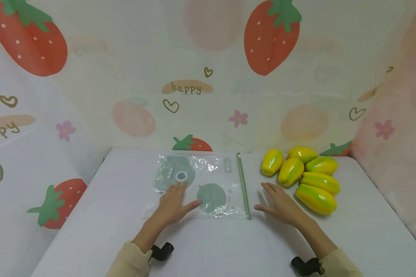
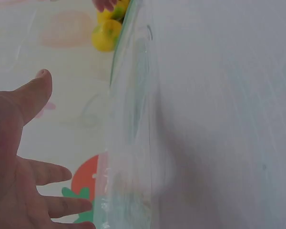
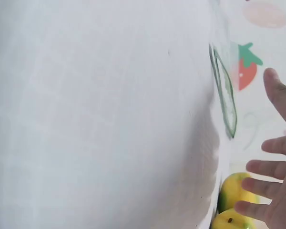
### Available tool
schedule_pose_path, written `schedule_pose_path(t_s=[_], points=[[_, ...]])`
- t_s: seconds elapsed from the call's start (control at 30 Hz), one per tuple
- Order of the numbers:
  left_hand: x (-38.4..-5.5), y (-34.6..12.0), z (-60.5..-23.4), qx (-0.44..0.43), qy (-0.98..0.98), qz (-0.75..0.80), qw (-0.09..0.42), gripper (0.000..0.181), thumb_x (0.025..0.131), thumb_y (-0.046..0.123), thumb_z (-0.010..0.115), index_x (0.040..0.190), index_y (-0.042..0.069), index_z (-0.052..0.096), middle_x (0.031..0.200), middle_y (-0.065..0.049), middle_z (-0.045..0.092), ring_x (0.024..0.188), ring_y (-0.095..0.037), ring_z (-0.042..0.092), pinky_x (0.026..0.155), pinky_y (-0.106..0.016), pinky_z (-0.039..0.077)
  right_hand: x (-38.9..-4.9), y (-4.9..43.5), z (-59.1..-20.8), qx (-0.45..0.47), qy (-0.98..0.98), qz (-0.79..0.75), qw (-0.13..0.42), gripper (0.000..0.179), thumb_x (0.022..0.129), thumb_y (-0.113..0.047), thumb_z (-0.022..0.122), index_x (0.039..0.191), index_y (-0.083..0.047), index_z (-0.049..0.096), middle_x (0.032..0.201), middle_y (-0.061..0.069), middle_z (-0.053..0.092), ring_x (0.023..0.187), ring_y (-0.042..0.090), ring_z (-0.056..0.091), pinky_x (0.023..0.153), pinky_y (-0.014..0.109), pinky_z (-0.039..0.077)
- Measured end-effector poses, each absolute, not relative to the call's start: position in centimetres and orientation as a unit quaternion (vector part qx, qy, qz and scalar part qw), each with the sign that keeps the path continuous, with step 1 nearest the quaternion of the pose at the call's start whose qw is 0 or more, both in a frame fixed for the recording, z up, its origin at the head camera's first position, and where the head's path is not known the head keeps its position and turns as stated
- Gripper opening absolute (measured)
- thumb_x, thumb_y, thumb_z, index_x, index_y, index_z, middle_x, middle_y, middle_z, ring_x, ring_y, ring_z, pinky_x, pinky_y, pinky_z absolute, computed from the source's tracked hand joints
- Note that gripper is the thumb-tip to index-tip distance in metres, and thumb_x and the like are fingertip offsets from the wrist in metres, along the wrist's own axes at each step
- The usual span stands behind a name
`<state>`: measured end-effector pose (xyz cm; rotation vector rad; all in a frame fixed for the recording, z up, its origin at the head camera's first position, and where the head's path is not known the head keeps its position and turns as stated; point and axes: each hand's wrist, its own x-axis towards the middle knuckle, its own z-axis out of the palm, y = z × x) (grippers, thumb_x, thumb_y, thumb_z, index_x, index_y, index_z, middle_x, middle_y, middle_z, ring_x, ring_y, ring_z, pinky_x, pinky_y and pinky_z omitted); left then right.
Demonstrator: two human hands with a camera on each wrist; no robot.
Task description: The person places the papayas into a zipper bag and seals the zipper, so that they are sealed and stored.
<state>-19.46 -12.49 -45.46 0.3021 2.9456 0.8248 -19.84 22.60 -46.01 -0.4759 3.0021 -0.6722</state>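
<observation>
A clear plastic zip bag (image 1: 211, 198) with green cartoon prints lies flat on the white table, its green zip strip (image 1: 244, 184) along the right side. In the right wrist view the bag's green-edged mouth (image 3: 232, 107) stands a little apart as a narrow loop. My left hand (image 1: 173, 206) hovers over the bag's left half, fingers spread and thumb out, holding nothing. Between the zip strip and a group of shiny yellow-green mango-like fruits (image 1: 291, 172) is my right hand (image 1: 279, 204), its fingers extended and its palm bare.
Several of these fruits cluster at the table's back right, the nearest one (image 1: 316, 199) just beyond my right hand. A printed cloth wall (image 1: 208, 115) with strawberries rises behind the white table (image 1: 225, 246) and along both sides. Black wrist mounts (image 1: 163, 252) sit at both sleeves.
</observation>
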Motion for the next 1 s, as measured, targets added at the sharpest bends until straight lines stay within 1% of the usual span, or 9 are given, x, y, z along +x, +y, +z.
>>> schedule_pose_path(t_s=[0.13,0.23,0.37,0.67,0.8,1.0], points=[[-19.9,-11.9,-45.4,0.101,0.951,0.289,0.042,0.082,0.089,0.05,0.064,0.149,0.003,0.034,0.153,-0.026,0.034,0.144,-0.047,0.025,0.108,-0.071,0.026,-20.4,22.6,-46.0,-0.165,0.958,-0.234,0.023,0.082,0.084,-0.046,0.071,0.145,0.0,0.04,0.145,0.027,0.042,0.135,0.045,0.04,0.108,0.061,0.036],[-20.4,-11.3,-45.5,0.101,0.944,0.31,0.048,0.082,0.089,0.049,0.063,0.15,0.003,0.033,0.154,-0.023,0.034,0.145,-0.042,0.025,0.113,-0.065,0.025,-20.7,22.5,-46.0,-0.165,0.954,-0.247,0.04,0.08,0.085,-0.043,0.071,0.145,-0.001,0.04,0.146,0.028,0.042,0.135,0.046,0.039,0.109,0.061,0.035],[-21.0,-10.2,-45.6,0.111,0.934,0.336,0.047,0.082,0.089,0.05,0.063,0.149,0.002,0.034,0.154,-0.022,0.035,0.145,-0.039,0.028,0.116,-0.058,0.027,-21.0,22.4,-46.1,-0.164,0.951,-0.256,0.057,0.078,0.086,-0.042,0.071,0.145,-0.001,0.041,0.146,0.029,0.041,0.135,0.047,0.039,0.11,0.062,0.034],[-22.0,-7.4,-46.0,0.129,0.923,0.36,0.047,0.075,0.09,0.047,0.064,0.146,0.003,0.041,0.149,-0.018,0.044,0.141,-0.037,0.036,0.115,-0.053,0.031,-22.2,22.4,-46.1,-0.185,0.953,-0.237,0.045,0.075,0.085,-0.039,0.073,0.141,0.002,0.045,0.143,0.028,0.045,0.133,0.046,0.042,0.109,0.06,0.035],[-22.3,-6.3,-46.0,0.129,0.922,0.363,0.046,0.072,0.09,0.047,0.064,0.144,0.004,0.044,0.147,-0.017,0.047,0.14,-0.035,0.039,0.116,-0.05,0.032,-22.6,22.2,-46.1,-0.186,0.949,-0.248,0.064,0.075,0.084,-0.037,0.074,0.141,0.003,0.045,0.144,0.027,0.046,0.134,0.045,0.041,0.11,0.059,0.034],[-22.4,-4.9,-46.4,0.131,0.92,0.366,0.051,0.069,0.09,0.045,0.064,0.142,0.004,0.047,0.146,-0.017,0.048,0.139,-0.035,0.041,0.115,-0.05,0.034,-22.8,21.8,-46.4,-0.183,0.943,-0.264,0.087,0.075,0.083,-0.036,0.075,0.14,0.003,0.047,0.143,0.027,0.046,0.134,0.045,0.041,0.11,0.059,0.034]])
